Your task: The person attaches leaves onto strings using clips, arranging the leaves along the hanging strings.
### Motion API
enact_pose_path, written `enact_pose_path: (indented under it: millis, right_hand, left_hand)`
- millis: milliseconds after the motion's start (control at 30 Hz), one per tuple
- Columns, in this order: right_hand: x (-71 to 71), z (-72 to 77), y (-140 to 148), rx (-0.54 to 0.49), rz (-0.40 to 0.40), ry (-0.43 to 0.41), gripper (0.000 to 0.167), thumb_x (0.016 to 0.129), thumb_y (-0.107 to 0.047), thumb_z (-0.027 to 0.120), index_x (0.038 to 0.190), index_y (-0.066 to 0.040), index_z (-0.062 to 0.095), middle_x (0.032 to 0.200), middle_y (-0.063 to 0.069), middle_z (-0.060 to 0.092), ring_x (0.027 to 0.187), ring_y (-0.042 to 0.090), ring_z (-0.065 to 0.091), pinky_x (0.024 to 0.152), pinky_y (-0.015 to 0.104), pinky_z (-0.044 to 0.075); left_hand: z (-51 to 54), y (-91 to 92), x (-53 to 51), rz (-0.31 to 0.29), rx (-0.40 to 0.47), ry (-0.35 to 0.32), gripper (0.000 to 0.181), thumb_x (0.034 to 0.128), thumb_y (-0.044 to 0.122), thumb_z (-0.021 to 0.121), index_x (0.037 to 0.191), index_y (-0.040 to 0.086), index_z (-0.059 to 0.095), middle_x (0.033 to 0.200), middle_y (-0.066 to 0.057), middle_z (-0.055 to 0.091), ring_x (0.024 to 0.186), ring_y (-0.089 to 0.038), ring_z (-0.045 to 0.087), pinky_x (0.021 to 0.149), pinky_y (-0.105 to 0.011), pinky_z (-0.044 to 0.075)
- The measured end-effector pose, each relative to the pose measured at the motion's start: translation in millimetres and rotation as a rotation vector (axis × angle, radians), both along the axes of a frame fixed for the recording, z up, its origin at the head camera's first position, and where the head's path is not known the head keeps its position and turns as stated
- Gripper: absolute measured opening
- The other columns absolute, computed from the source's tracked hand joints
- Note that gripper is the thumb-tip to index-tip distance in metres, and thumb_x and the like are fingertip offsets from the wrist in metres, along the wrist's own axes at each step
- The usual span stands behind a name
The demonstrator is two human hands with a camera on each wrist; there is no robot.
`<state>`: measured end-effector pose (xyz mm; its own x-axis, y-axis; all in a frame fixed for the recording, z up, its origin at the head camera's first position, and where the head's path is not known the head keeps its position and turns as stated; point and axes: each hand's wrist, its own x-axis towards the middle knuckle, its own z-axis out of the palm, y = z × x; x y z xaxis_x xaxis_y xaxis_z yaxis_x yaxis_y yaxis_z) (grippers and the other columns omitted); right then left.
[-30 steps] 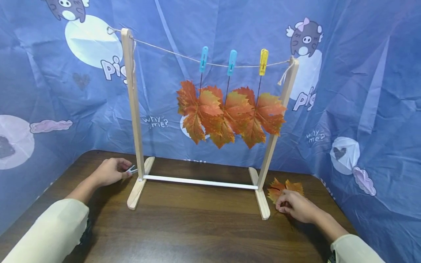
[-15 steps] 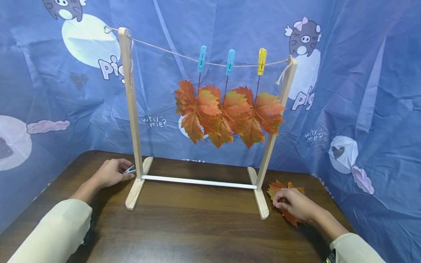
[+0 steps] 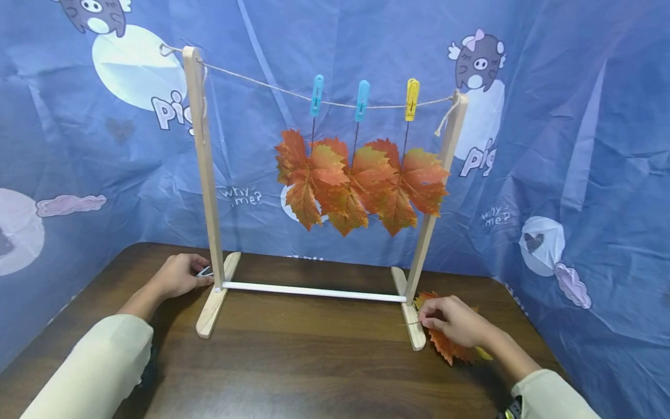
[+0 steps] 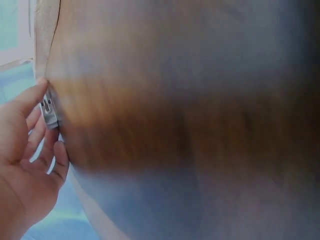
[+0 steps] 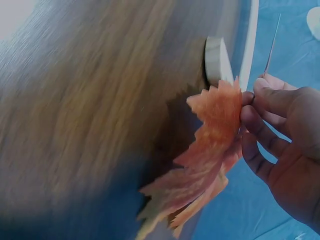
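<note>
My left hand (image 3: 180, 275) pinches a pale clothespin (image 3: 205, 272) beside the foot of the rack's left post; the left wrist view shows the clothespin (image 4: 49, 112) between thumb and fingers. At the rack's right foot, my right hand (image 3: 455, 320) pinches the thin stem of an orange artificial leaf (image 3: 446, 348). The right wrist view has the stem (image 5: 273, 42) sticking out past the fingertips, with the leaf (image 5: 215, 120) hanging below the hand. Similar leaves (image 3: 361, 180) hang by their stems from two blue clothespins (image 3: 362, 100) and a yellow clothespin (image 3: 412, 99) on the string.
A wooden rack has a left post (image 3: 204, 169), a right post (image 3: 437, 192) and a white crossbar (image 3: 314, 291) low between them. The string (image 3: 256, 83) sags between the post tops. Blue printed cloth (image 3: 324, 35) surrounds the brown table (image 3: 293, 366).
My right hand has shifted left to the rack's right foot, bringing the leaf along by its stem, and the leaf has swung under the hand. My left hand has stayed nearly in place with the clothespin.
</note>
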<state>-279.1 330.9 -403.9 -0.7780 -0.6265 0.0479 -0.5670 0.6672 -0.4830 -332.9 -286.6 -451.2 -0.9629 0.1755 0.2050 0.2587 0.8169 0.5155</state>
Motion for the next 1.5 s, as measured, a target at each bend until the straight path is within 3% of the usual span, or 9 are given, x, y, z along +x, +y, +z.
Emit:
enact_pose_path:
  millis: [300,600,733,900,1300,1500]
  right_hand:
    - [-1.0,4.4,-26,-0.066,0.020,-0.015,0.009,0.096,0.000,0.067,0.093,-0.007,0.068,0.081,-0.001,0.068,0.074,0.005,0.059,0.065,0.024,0.052]
    - [-1.2,11.1,-47,-0.096,0.028,-0.001,0.014,0.096,0.004,0.066,0.100,-0.009,0.071,0.092,0.006,0.074,0.084,0.014,0.071,0.072,0.026,0.058]
    - [-1.2,15.3,-56,-0.100,0.025,0.007,0.015,0.097,0.002,0.067,0.100,-0.011,0.072,0.091,-0.001,0.073,0.084,0.019,0.071,0.071,0.025,0.057]
    - [-1.3,20.4,-66,-0.115,0.015,0.005,0.013,0.097,-0.001,0.068,0.102,-0.012,0.073,0.090,-0.008,0.072,0.082,0.013,0.069,0.070,0.026,0.057]
    - [-4.8,30.2,-91,-0.155,0.012,0.043,0.013,0.098,-0.003,0.068,0.107,-0.011,0.073,0.090,-0.003,0.073,0.079,0.008,0.067,0.067,0.026,0.057]
    - [-5.9,37.7,-104,-0.181,0.013,0.097,0.015,0.098,-0.005,0.069,0.111,-0.010,0.074,0.092,-0.007,0.074,0.081,0.008,0.068,0.070,0.026,0.056]
  left_hand:
    - [5.0,1.9,2.7,-0.028,-0.018,-0.016,0.034,0.0911,0.012,0.075,0.110,-0.015,0.068,0.094,-0.024,0.073,0.087,-0.036,0.071,0.083,-0.055,0.055]
    - [8.5,0.9,6.1,0.013,-0.030,-0.018,0.031,0.0951,0.011,0.071,0.112,-0.015,0.067,0.099,-0.025,0.072,0.095,-0.041,0.068,0.086,-0.056,0.053]
    - [9.6,0.3,8.7,0.004,-0.013,0.014,0.029,0.0941,0.010,0.072,0.109,-0.014,0.068,0.096,-0.023,0.072,0.091,-0.039,0.069,0.084,-0.056,0.054]
    - [11.3,-2.2,12.0,0.000,0.011,0.048,0.029,0.0948,0.013,0.071,0.109,-0.012,0.068,0.093,-0.020,0.073,0.087,-0.035,0.070,0.081,-0.054,0.055]
    - [27.7,2.5,22.1,0.012,0.096,0.097,0.033,0.0980,0.018,0.069,0.113,-0.010,0.066,0.093,-0.015,0.073,0.082,-0.024,0.069,0.071,-0.035,0.054]
    - [34.2,6.7,33.0,-0.011,0.127,0.136,0.030,0.0968,0.014,0.070,0.113,-0.010,0.066,0.092,-0.012,0.072,0.079,-0.020,0.067,0.066,-0.028,0.054]
